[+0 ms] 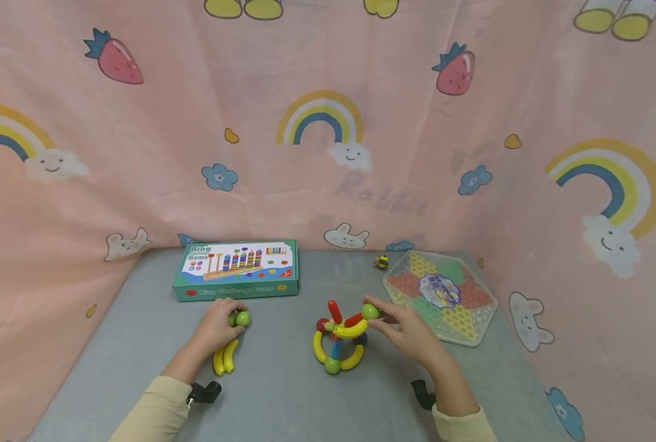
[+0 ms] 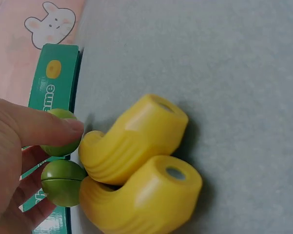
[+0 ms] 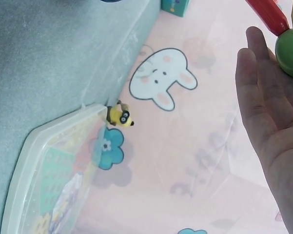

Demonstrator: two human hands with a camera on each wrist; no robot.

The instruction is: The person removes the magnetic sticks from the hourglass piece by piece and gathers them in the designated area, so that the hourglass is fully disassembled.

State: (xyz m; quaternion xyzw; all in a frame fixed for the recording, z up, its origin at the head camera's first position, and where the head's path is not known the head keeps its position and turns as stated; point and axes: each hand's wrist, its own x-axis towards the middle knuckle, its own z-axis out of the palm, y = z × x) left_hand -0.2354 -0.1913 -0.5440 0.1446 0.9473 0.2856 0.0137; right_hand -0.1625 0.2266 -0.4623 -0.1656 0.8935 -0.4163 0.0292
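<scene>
My left hand grips a green ball with the thumb across it and fingers behind. A second green ball lies against those fingers. Two curved yellow pieces rest side by side on the table just below, grey discs in their ends. In the middle stands a built figure of rods and balls, with yellow curves low down, a blue rod upright and a red rod on top. At its upper right my right hand pinches a green ball, joined to a red rod and a yellow curve.
A green Ring Challenge Game box lies at the back left. On the right sits a hexagonal board with coloured triangles, a small yellow-black figurine beside it. Pink patterned cloth hangs behind the grey table.
</scene>
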